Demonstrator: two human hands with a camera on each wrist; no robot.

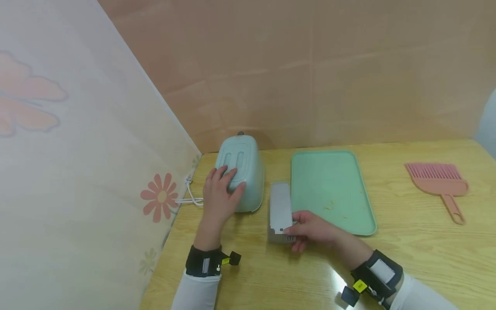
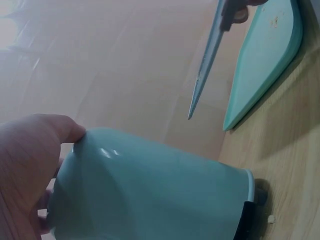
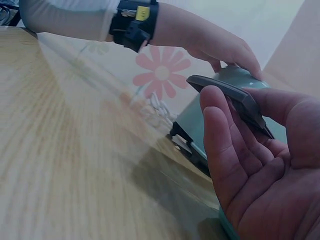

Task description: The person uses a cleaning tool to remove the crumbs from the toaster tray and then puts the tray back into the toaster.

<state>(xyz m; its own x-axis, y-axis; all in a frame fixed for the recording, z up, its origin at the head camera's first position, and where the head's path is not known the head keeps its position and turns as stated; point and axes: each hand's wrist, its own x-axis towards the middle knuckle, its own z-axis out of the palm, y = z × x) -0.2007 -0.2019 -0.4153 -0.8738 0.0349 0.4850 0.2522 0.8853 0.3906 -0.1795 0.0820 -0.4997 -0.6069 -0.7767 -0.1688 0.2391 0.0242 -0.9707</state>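
Note:
A mint-green toaster (image 1: pixel 253 181) stands near the left wall with two slots in its top. My left hand (image 1: pixel 221 193) rests on the toaster's top, fingers spread beside the slots and thumb at the near right edge. Between the toaster and a green serving tray (image 1: pixel 325 181), my right hand (image 1: pixel 310 228) holds a flat grey crumb tray (image 1: pixel 280 206) by its near end. In the right wrist view, the thumb lies on one face of the crumb tray (image 3: pixel 227 92) and the fingers support the other, above the table.
A few crumbs (image 1: pixel 329 206) lie on the serving tray. A pink hand brush (image 1: pixel 438 183) is on the wooden table (image 1: pixel 418 254) at the right. The toaster's white cord (image 1: pixel 190 200) is bundled against the flowered left wall. A brown covering backs the table.

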